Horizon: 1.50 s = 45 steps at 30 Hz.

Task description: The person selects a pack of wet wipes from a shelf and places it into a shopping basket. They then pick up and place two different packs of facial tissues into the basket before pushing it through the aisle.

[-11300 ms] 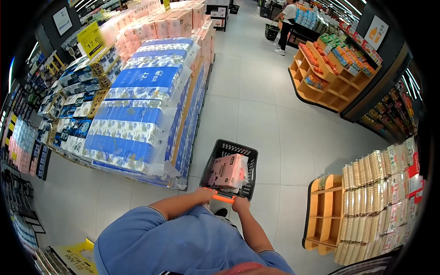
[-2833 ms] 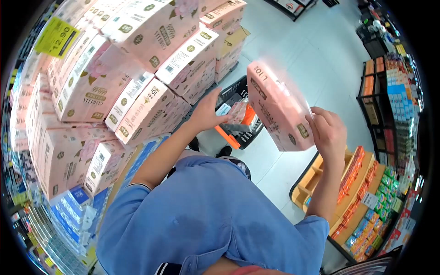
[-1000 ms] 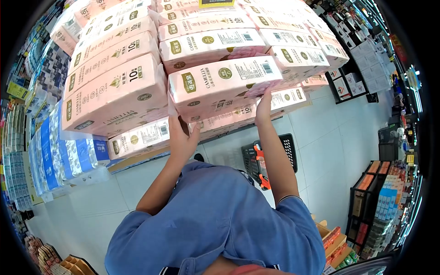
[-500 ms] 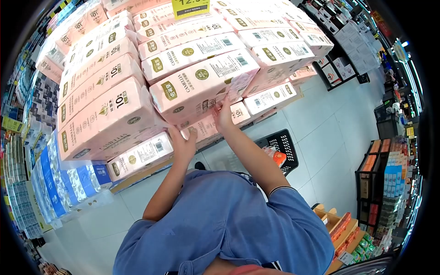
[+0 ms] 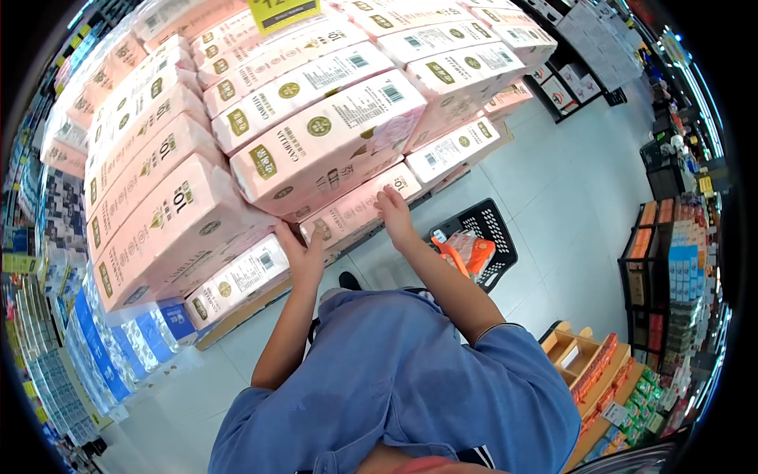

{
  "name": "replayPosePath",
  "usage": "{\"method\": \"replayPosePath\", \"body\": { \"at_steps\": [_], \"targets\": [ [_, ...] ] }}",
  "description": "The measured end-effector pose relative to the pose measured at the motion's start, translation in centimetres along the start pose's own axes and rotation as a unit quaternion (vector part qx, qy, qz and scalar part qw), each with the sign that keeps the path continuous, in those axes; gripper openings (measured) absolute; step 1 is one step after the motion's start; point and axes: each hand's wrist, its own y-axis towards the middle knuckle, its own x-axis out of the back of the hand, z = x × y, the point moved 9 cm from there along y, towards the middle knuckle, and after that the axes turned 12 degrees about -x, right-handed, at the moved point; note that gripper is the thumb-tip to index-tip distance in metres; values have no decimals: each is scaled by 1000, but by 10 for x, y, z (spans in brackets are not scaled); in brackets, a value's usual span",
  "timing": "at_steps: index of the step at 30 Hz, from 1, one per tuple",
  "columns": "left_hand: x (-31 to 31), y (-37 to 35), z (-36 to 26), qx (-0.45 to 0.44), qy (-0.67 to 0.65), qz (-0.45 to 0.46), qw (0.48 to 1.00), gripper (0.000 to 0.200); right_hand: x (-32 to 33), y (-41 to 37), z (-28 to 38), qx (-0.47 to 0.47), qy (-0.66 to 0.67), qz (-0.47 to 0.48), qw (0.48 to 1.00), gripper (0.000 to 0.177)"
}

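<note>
Nearest: the person's blue shirt (image 5: 395, 379), both forearms reaching up and away to the stack.

Left hand (image 5: 302, 251): grip open, fingers spread, palm against the near-left end of the pink tissue pack (image 5: 347, 212). It is not closed round anything.

Right hand (image 5: 392, 212): grip open too, fingers flat on the pack's front face near its right end, by the "10" print. It touches but does not clasp.

The pink tissue pack sits low in the stack at its front edge, wedged under a larger upper pack (image 5: 316, 150) that juts out over it. It lies flat. Its long axis runs lower-left to upper-right in the head view, along the stack front, with one short end at the left hand and the other toward the right hand.

Judgement: to handle it well, keep a hand at each end and move it level along its short axis. The load on top looks likely to tip if one end leads, and soft wrap gives a poor hold under flat palms.

More pink packs (image 5: 174, 205) are piled to the left, and blue packs (image 5: 95, 355) sit lower left.

Right of the arms, a black basket (image 5: 496, 223) stands on the floor (image 5: 553, 174), apart from the stack, holding a wrapped pink item.

Further off: a wooden shelf (image 5: 572, 355) lower right and a yellow price sign (image 5: 280, 9) atop the stack.
</note>
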Motion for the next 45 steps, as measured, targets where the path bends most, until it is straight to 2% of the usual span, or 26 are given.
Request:
{"method": "replayPosePath", "body": {
  "at_steps": [1, 3, 5, 7, 8, 10, 12, 14, 16, 17, 19, 20, 21, 23, 24, 26, 28, 30, 31, 33, 36, 37, 41, 43, 44, 45],
  "targets": [
    [-2, -6, -8, -15, -19, -13, 1000, 91, 25, 1, -16, 70, -55, -12, 996, 44],
    [-8, -17, -35, -32, -34, -18, 999, 91, 73, -57, -9, 104, -139, -97, 980, 35],
    [-4, -39, -25, -27, 30, -48, 998, 84, 132, -88, -25, 211, -304, -212, 904, 31],
    [-15, -48, -23, -12, 43, -49, 998, 81, 184, -114, -52, 187, -356, -275, 874, 36],
    [-24, -52, -21, -12, 43, -32, 998, 76, 203, -129, -59, 184, -350, -278, 875, 36],
    [-43, -53, -23, -15, 46, -11, 999, 72, 228, -147, -70, 125, -538, -309, 774, 42],
    [-78, -41, -32, -51, 111, 50, 991, 68, 257, -144, -96, 114, -521, -293, 794, 42],
    [-109, -30, -35, -54, 128, 67, 988, 62, 279, -138, -108, 107, -505, -273, 812, 42],
    [-136, -22, -36, -152, 220, 94, 959, 54, 301, -122, -129, -75, -500, -215, 835, 35],
    [-146, -20, -34, -152, 232, 88, 957, 54, 306, -124, -123, -65, -522, -208, 825, 31],
    [-161, -20, -24, -81, 216, 75, 970, 48, 310, -120, -133, -77, -517, -178, 833, 32],
    [-169, -22, -19, -82, 225, 68, 969, 48, 316, -115, -136, -86, -517, -165, 836, 33],
    [-185, -29, -11, -62, 258, 116, 957, 48, 317, -112, -132, -39, -495, -168, 851, 33],
    [-212, -52, 2, -54, 312, 204, 926, 48, 329, -104, -137, -33, -488, -144, 860, 33],
    [-214, -66, 8, -51, 316, 201, 926, 48, 331, -102, -132, -28, -478, -130, 868, 34],
    [-237, -113, 66, 52, 377, 390, 839, 50, 339, -102, -124, -26, -470, -126, 873, 35],
    [-243, -164, 107, 98, 399, 505, 759, 54, 349, -101, -116, -10, -462, -123, 878, 36],
    [-251, -215, 128, 112, 410, 574, 700, 56, 364, -94, -116, -20, -460, -140, 876, 35],
    [-259, -221, 131, 113, 412, 577, 696, 56, 369, -92, -116, -29, -465, -148, 872, 35],
    [-276, -243, 130, 60, 390, 644, 655, 57, 378, -85, -112, -43, -463, -141, 874, 35],
    [-296, -216, 87, 75, 433, 600, 668, 54, 389, -75, -101, -54, -466, -140, 872, 37],
    [-297, -213, 95, 57, 420, 590, 687, 50, 395, -74, -95, -53, -475, -144, 867, 38],
    [-339, -210, 98, 62, 398, 641, 653, 50, 419, -68, -81, -37, -482, -174, 858, 39],
    [-371, -209, 100, 16, 387, 645, 658, 50, 431, -66, -79, -24, -492, -181, 851, 38],
    [-385, -212, 106, 19, 375, 665, 645, 50, 437, -64, -79, -25, -497, -184, 848, 37],
    [-408, -200, 102, -30, 349, 632, 691, 51, 443, -61, -80, -42, -503, -179, 844, 36]
  ]
}}
